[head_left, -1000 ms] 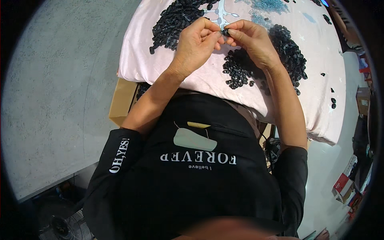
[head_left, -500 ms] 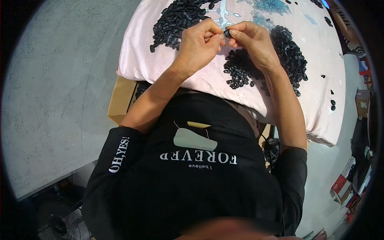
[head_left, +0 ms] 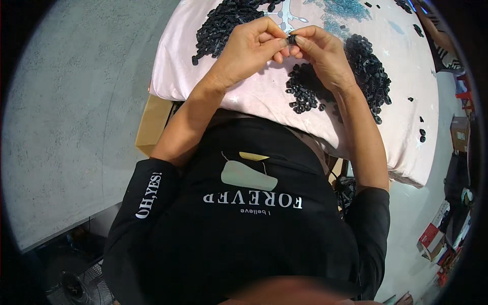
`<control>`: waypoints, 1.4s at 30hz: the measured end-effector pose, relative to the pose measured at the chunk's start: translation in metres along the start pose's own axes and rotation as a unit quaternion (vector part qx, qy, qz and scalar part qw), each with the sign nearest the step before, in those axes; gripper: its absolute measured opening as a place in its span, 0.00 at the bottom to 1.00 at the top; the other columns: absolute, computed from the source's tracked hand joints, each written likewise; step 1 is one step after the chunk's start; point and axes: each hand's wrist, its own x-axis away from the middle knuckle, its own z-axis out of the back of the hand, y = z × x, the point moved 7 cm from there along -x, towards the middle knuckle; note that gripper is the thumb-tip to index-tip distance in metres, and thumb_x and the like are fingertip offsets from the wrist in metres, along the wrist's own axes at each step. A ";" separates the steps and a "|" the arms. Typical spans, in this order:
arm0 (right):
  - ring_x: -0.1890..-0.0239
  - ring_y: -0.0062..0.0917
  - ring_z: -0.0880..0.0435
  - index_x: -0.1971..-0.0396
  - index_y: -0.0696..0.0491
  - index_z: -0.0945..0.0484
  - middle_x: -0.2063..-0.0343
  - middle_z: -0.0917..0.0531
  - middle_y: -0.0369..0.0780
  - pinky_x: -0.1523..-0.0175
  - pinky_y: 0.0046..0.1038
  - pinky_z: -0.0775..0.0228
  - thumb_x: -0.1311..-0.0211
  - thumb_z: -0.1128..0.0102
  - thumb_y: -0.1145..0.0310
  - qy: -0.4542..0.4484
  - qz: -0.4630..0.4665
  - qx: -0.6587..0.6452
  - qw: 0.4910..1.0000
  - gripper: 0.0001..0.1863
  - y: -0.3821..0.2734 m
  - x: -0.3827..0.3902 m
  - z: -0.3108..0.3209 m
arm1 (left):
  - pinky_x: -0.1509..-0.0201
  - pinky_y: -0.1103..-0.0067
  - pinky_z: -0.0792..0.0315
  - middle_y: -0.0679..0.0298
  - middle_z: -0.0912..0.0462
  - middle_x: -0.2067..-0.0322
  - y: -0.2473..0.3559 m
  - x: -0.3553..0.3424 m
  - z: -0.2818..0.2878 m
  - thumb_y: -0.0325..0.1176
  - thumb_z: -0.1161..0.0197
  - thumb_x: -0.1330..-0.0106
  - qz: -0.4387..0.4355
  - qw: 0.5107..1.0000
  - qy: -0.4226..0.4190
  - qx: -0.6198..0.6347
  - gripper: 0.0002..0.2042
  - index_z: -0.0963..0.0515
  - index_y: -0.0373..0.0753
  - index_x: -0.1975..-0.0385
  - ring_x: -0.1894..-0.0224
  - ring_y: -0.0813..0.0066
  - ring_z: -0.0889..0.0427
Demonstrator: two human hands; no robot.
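Over the pink cloth (head_left: pixel 264 94), my left hand (head_left: pixel 254 48) and my right hand (head_left: pixel 324 55) meet at the fingertips. Both pinch one small black plastic part (head_left: pixel 291 39), ribbed along its side; its exact kind is too small to make out. Beyond my left hand lies a heap of longer black ribbed pieces (head_left: pixel 218 33). Near my right wrist sits a pile of small black pieces (head_left: pixel 304 94), partly in shadow. Another heap of black pieces (head_left: pixel 367 71) spreads just right of my right hand.
A few stray black pieces (head_left: pixel 422 135) lie toward the cloth's right side. Under the left edge stands a cardboard box (head_left: pixel 152 122). A fan (head_left: pixel 76 287) is at the lower left. At the far right are another person's arm (head_left: pixel 441 40) and a cardboard carton (head_left: pixel 460 133).
My left hand and forearm have shifted slightly left, with the wrist turned a little. The black part between the fingertips now shows its ribbed side. My right hand has barely moved.
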 end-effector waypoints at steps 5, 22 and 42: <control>0.68 0.16 0.17 0.57 0.57 0.22 0.70 0.17 0.37 0.60 0.16 0.23 0.34 0.43 0.72 -0.013 -0.004 -0.040 0.999 0.08 0.003 -0.004 0.006 | 0.62 0.86 0.25 0.61 0.18 0.70 0.000 0.002 0.001 0.27 0.43 0.31 -0.004 1.000 0.013 -0.009 0.06 0.26 0.32 0.60 0.69 0.82 0.21; 0.67 0.16 0.17 0.57 0.56 0.22 0.69 0.16 0.37 0.59 0.15 0.24 0.34 0.42 0.72 -0.003 -0.011 -0.042 0.999 0.08 0.003 -0.003 0.007 | 0.65 0.87 0.24 0.64 0.17 0.70 -0.009 0.007 -0.004 0.25 0.45 0.32 -0.042 0.997 0.045 -0.050 0.09 0.24 0.32 0.55 0.69 0.84 0.19; 0.68 0.16 0.17 0.58 0.58 0.22 0.69 0.17 0.37 0.59 0.16 0.23 0.35 0.41 0.72 0.011 -0.001 -0.008 1.000 0.09 -0.001 -0.002 0.005 | 0.60 0.85 0.26 0.63 0.18 0.69 0.000 0.008 0.001 0.25 0.44 0.31 -0.031 0.993 0.077 -0.089 0.07 0.27 0.33 0.57 0.67 0.82 0.21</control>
